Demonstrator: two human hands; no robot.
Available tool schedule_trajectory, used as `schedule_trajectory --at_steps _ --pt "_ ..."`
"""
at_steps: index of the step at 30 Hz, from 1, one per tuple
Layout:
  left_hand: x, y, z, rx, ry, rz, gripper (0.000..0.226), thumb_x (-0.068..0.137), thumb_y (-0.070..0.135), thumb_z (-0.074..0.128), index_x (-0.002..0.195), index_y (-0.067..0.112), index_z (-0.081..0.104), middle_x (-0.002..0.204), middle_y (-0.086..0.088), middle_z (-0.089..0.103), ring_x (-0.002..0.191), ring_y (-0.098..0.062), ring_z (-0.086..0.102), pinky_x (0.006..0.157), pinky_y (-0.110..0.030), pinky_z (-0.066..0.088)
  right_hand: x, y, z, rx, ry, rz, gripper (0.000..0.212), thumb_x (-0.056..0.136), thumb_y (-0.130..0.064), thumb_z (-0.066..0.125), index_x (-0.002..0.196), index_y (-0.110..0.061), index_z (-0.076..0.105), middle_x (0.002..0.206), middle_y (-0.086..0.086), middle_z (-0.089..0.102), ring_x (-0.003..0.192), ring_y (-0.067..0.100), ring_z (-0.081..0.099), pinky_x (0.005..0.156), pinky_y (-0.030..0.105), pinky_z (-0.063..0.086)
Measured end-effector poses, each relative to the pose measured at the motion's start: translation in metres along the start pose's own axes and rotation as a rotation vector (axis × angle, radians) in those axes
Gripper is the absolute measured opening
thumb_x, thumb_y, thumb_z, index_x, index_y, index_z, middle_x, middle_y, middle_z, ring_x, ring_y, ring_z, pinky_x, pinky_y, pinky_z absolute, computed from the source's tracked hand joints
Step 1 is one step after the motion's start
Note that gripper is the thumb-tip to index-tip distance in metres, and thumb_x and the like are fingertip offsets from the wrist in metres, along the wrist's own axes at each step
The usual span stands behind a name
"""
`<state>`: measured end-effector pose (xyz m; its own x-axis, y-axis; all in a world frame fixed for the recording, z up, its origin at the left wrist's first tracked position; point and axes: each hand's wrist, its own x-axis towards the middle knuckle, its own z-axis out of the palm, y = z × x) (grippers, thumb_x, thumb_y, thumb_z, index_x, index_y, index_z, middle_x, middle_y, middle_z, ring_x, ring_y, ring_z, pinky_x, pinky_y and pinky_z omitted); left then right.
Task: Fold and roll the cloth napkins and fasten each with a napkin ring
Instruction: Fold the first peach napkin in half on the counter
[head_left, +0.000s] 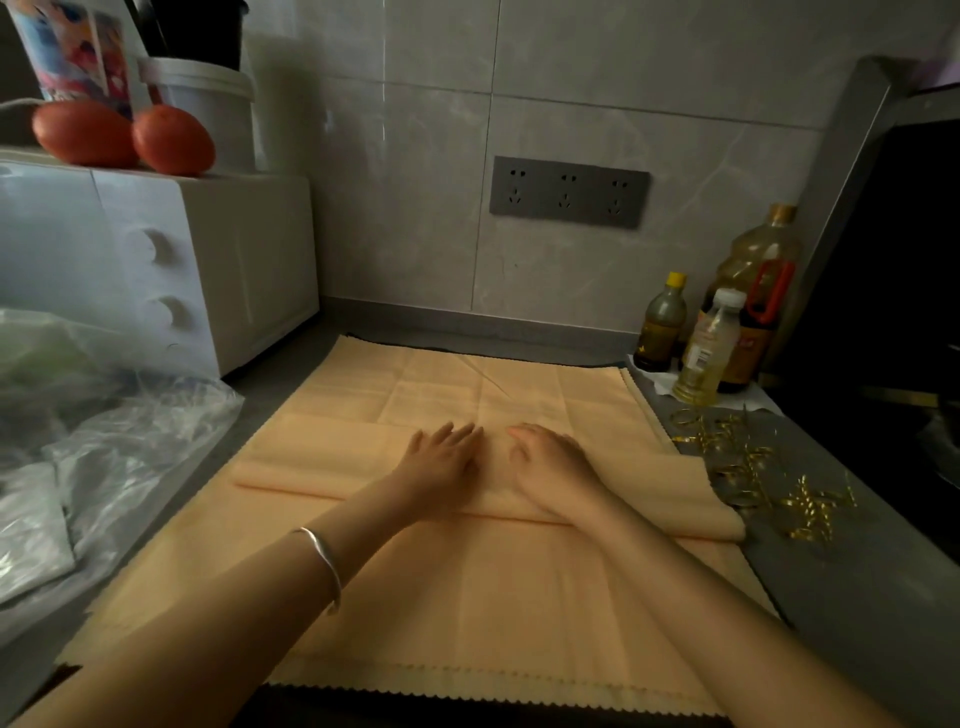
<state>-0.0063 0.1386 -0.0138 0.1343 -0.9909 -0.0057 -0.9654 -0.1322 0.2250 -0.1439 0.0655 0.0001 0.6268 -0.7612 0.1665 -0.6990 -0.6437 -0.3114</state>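
A stack of pale orange cloth napkins (467, 597) with zigzag edges lies spread on the grey counter. The top napkin (322, 460) is folded into a wide flat band across the stack. My left hand (441, 462) rests flat on the band near its middle, fingers straight and pointing away. My right hand (550, 462) lies flat beside it on the same band, fingers slightly bent at the tips. Several gold napkin rings (748, 467) lie scattered on the counter to the right of the napkins.
A white microwave (171, 270) stands at the back left with two tomatoes (124, 135) on top. Crumpled plastic bags (93, 441) lie left of the napkins. Oil and sauce bottles (727, 322) stand at the back right, next to a dark stove (883, 322).
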Motion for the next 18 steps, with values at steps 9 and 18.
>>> schedule_trajectory --at_steps 9,18 --pt "-0.004 0.006 0.015 0.075 0.034 -0.09 0.055 0.101 0.042 0.015 0.151 0.023 0.004 0.159 0.006 0.0 0.146 -0.014 0.0 0.117 -0.042 0.0 -0.008 -0.006 0.033 -0.104 -0.114 0.035 0.051 0.102 -0.034 0.017 0.151 -0.021 0.011 0.159 -0.007 0.004 0.145 0.009 0.003 0.117 0.035 0.0" --pt "-0.004 0.008 0.014 0.078 0.018 -0.087 0.062 0.099 0.051 0.017 0.151 0.022 0.003 0.159 0.005 -0.001 0.146 -0.016 -0.001 0.118 -0.044 0.0 -0.031 0.065 0.002 -0.138 -0.128 0.135 0.06 0.1 -0.048 0.016 0.152 -0.02 0.005 0.159 -0.006 0.001 0.145 0.008 0.001 0.117 0.03 0.001"
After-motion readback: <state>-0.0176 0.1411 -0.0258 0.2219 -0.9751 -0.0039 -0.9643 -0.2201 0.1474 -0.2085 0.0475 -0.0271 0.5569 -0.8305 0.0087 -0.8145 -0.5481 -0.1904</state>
